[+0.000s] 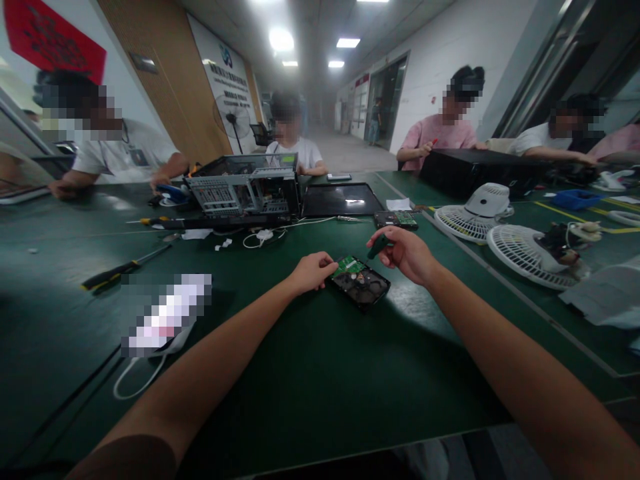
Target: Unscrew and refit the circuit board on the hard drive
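A hard drive [367, 285] lies on the green table in front of me, its green circuit board facing up. My left hand [314, 272] pinches the drive's left edge with thumb and fingers. Above the drive's far right corner, my right hand [403, 253] grips a small screwdriver [377, 247] with a dark green handle. The handle slants down to the left, apart from the drive, and I cannot make out its tip. Just beyond my right hand rests a second hard drive [397, 219].
An opened computer case [240, 190] stands at the back left beside a black panel [343, 199]. A long screwdriver [113, 275] and a blurred phone [167, 313] with a cable lie left. White fan parts [473, 217] sit right. Several people work around the table.
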